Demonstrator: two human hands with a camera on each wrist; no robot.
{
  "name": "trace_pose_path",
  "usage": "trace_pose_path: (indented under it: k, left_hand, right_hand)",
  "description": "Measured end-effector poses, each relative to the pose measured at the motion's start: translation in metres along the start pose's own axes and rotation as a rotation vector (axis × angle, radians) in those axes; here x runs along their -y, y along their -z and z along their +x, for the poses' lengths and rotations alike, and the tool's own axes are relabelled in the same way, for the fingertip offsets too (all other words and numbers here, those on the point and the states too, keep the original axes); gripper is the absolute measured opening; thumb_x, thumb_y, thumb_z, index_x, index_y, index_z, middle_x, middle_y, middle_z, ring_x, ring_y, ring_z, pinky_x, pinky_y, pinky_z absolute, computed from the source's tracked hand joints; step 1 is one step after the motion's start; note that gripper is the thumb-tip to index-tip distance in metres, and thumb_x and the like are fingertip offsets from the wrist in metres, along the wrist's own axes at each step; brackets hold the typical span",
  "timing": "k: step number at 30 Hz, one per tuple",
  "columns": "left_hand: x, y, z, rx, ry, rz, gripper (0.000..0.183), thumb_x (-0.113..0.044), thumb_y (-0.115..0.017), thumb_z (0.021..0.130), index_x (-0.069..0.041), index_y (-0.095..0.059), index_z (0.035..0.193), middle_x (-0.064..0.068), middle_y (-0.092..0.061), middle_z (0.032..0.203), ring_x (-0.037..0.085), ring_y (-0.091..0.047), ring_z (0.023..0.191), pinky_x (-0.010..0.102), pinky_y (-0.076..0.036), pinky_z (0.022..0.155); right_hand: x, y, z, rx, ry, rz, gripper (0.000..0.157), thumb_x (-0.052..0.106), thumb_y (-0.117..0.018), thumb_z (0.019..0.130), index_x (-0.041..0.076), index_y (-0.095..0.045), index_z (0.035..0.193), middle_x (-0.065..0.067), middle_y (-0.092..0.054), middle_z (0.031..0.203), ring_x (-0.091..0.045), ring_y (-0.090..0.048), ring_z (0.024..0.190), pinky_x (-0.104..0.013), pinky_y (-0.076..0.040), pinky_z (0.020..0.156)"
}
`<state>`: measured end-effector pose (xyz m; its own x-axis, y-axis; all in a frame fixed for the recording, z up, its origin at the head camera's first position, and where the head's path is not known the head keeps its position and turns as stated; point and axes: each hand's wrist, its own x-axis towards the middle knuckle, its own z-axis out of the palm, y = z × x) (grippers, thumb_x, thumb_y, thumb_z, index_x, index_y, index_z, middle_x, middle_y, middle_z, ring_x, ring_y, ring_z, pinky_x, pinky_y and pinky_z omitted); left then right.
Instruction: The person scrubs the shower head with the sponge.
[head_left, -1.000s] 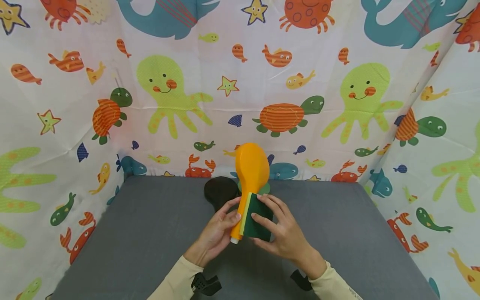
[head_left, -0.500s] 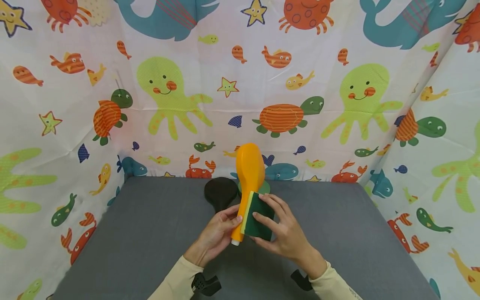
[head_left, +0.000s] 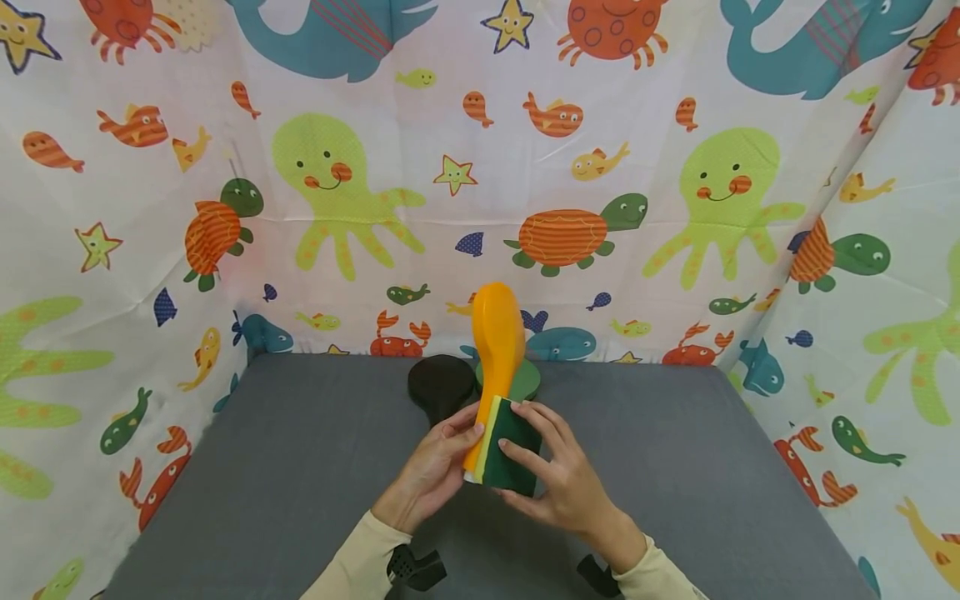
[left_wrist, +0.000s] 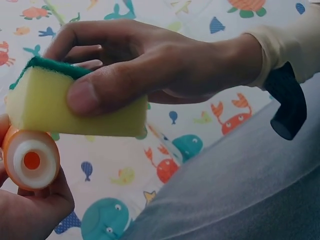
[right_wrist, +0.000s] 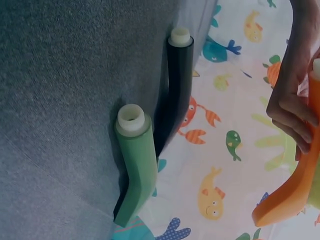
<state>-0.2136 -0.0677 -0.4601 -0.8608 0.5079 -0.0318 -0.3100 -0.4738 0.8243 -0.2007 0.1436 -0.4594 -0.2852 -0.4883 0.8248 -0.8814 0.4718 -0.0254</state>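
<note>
My left hand (head_left: 433, 467) grips the handle of an orange handheld shower head (head_left: 497, 329), which stands roughly upright with its head at the top. The white connector end (left_wrist: 34, 161) of the handle faces the left wrist camera. With its thumb on the yellow side and fingers on the green side, my right hand (head_left: 566, 471) holds a green and yellow sponge (head_left: 513, 454). The sponge's yellow edge lies against the handle in the left wrist view. Parts of the left-hand fingers are hidden behind the handle.
Behind my hands a black shower head (head_left: 441, 385) and a green shower head (head_left: 529, 380) lie side by side on the grey table (head_left: 315, 467). Their white connector ends show in the right wrist view. A sea-animal printed curtain (head_left: 450, 108) encloses the back and sides.
The sponge and right hand have slid down the handle towards its connector end. The orange shower head has turned slightly, so its head looks narrower. The left hand has barely moved.
</note>
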Motion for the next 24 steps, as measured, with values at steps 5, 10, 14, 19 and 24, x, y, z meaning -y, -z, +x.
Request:
trace_pose_path:
  k: [5,10,14,19,24]
  left_hand:
    - [0.0001,-0.0012,0.0009,-0.016,-0.012,-0.015,0.057,-0.019,-0.057,0.100,-0.011,-0.036,0.152,0.007,-0.044,0.150,0.019,-0.051,0.126,0.031,-0.045,0.107]
    - [-0.0002,-0.0006,-0.0003,-0.029,-0.009,-0.017,0.059,-0.015,-0.060,0.098,-0.010,-0.036,0.152,0.007,-0.047,0.147,0.019,-0.052,0.124,0.030,-0.046,0.106]
    - [-0.0006,0.0008,-0.0009,-0.029,-0.011,0.006,0.059,-0.015,-0.060,0.098,-0.010,-0.036,0.152,0.008,-0.047,0.147,0.019,-0.053,0.123,0.031,-0.046,0.106]
    - [0.0003,0.0025,-0.0021,-0.039,0.003,0.044,0.058,-0.014,-0.060,0.097,-0.010,-0.038,0.151,0.007,-0.049,0.143,0.019,-0.055,0.120,0.031,-0.048,0.104]
    - [0.0006,0.0028,-0.0031,-0.018,0.013,0.027,0.057,-0.010,-0.059,0.098,-0.007,-0.037,0.151,0.006,-0.052,0.138,0.019,-0.057,0.118,0.032,-0.048,0.104]
  right_hand:
    - [0.0020,-0.0014,-0.0028,0.012,0.000,-0.002,0.049,0.053,-0.064,0.089,0.017,-0.067,0.122,-0.023,-0.050,0.141,-0.036,-0.046,0.127,-0.024,-0.031,0.117]
    - [0.0024,-0.0013,-0.0039,0.018,0.012,-0.010,0.049,0.052,-0.065,0.089,0.017,-0.067,0.122,-0.023,-0.050,0.141,-0.036,-0.046,0.126,-0.025,-0.030,0.118]
    - [0.0010,-0.0002,-0.0024,0.018,0.020,-0.011,0.049,0.051,-0.068,0.087,0.017,-0.067,0.122,-0.023,-0.051,0.141,-0.037,-0.046,0.126,-0.026,-0.030,0.118]
    - [-0.0020,0.0016,-0.0003,0.021,0.017,-0.016,0.048,0.051,-0.068,0.087,0.017,-0.068,0.121,-0.023,-0.051,0.140,-0.037,-0.046,0.126,-0.025,-0.028,0.118]
    - [-0.0063,0.0025,0.0018,0.027,0.008,-0.010,0.047,0.053,-0.064,0.090,0.017,-0.068,0.120,-0.023,-0.050,0.141,-0.036,-0.046,0.127,-0.024,-0.028,0.118]
